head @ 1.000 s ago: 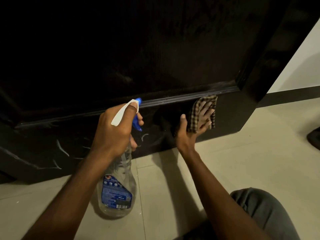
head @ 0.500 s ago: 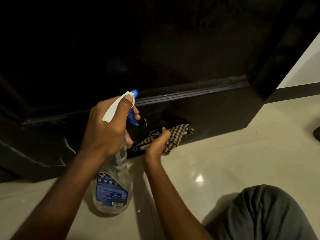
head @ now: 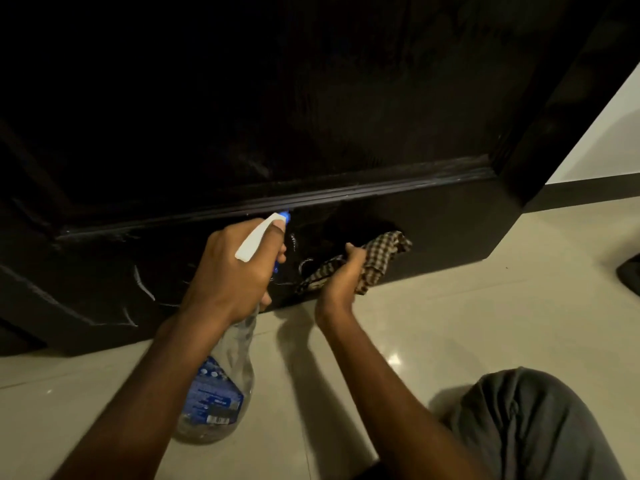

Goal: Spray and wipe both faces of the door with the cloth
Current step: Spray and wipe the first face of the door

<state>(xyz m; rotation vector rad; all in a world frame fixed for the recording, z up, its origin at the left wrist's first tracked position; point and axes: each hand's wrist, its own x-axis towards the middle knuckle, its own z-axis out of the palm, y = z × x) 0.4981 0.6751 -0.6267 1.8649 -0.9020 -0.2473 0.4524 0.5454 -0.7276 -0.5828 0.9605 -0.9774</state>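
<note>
A dark glossy door point(head: 433, 233) fills the upper view, its bottom rail close to the floor with wet streaks at the lower left. My left hand point(head: 235, 271) grips the neck of a clear spray bottle point(head: 218, 393) with a white and blue trigger head, nozzle pointing at the bottom rail. My right hand point(head: 343, 275) holds a brown checked cloth point(head: 377, 258) bunched against the door's bottom rail, just right of the nozzle.
Pale glossy floor tiles point(head: 450, 323) run under the door. My knee in grey fabric point(head: 526, 420) sits at the lower right. A dark object point(head: 628, 271) lies on the floor at the right edge. A white wall with dark skirting point(head: 588, 188) stands right of the door.
My right hand moved the cloth from flat against the rail's right part down and left, now bunched near the nozzle. The left hand and bottle stayed roughly in place.
</note>
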